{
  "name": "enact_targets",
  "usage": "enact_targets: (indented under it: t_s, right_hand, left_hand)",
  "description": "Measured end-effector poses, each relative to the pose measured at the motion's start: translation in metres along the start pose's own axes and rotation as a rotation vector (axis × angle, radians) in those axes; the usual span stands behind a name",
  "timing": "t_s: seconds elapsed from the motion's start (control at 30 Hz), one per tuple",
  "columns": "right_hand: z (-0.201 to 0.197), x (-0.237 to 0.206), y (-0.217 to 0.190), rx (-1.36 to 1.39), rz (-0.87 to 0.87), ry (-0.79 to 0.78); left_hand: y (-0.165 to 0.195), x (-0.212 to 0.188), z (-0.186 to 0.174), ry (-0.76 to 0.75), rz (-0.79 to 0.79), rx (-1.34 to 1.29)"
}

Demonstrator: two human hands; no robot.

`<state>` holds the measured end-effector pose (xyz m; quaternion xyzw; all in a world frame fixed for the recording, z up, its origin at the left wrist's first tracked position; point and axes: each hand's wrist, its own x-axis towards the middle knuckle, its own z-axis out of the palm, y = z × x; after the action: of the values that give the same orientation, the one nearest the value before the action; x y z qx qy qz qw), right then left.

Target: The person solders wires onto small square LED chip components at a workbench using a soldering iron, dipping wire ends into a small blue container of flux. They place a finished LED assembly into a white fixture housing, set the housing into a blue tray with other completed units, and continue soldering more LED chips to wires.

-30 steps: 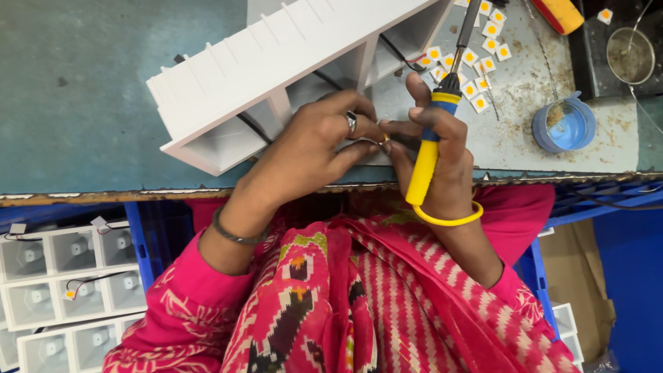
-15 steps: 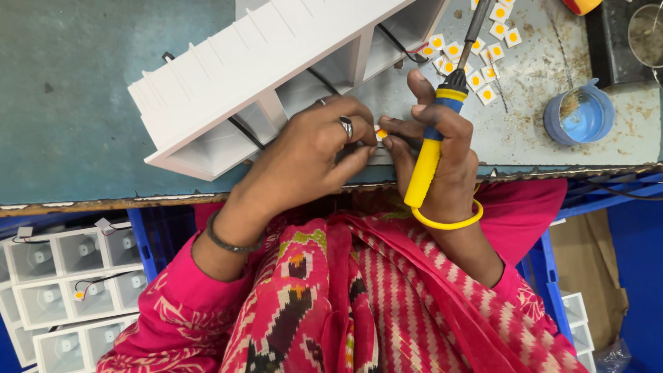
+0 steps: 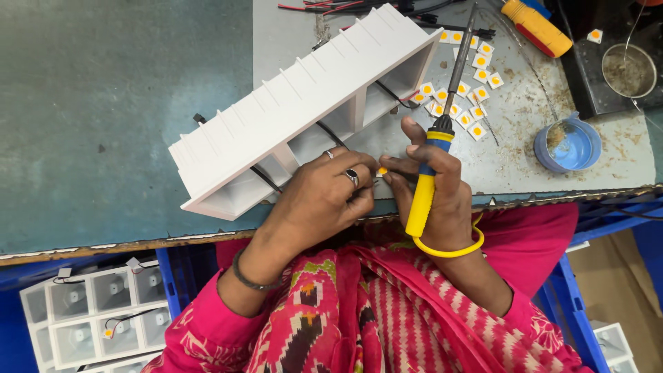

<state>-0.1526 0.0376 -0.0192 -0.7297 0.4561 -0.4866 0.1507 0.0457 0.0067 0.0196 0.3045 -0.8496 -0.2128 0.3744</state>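
My right hand (image 3: 435, 190) grips a soldering iron (image 3: 434, 162) with a yellow and blue handle, its metal tip pointing away over the bench. My left hand (image 3: 324, 200), with rings on two fingers, meets the right fingertips around a small white square chip with an orange centre (image 3: 382, 170). Which hand pinches the chip I cannot tell for sure; both touch it. Just beyond the hands lies a long white ribbed housing (image 3: 304, 103) with open compartments and black wires, set diagonally on the bench.
Several loose white-and-orange chips (image 3: 469, 90) lie scattered behind the iron. A blue round tin (image 3: 570, 145), a metal pot (image 3: 627, 69) and a yellow-handled tool (image 3: 535, 26) stand at the right. Blue crates with white housings (image 3: 97, 311) sit below the bench edge at left.
The hands and the housing sit lower and more to the right in view as the head shifted. The fingers stay closed around the small chip, and the iron keeps its upright pose.
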Motion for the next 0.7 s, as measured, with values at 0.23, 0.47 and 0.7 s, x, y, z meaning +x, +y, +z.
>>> enact_targets:
  t_s: [0.23, 0.47, 0.7]
  right_hand:
    - [-0.005, 0.006, -0.007, -0.017, -0.026, 0.001]
    - [-0.027, -0.006, -0.003, 0.192, -0.035, 0.105]
    - [-0.06, -0.035, 0.005, 0.202, 0.018, 0.201]
  left_hand:
    - [0.003, 0.003, 0.001, -0.016, -0.039, 0.126]
    - [0.0, 0.004, 0.002, -0.063, -0.038, 0.097]
    - [-0.003, 0.003, 0.003, -0.066, -0.021, 0.065]
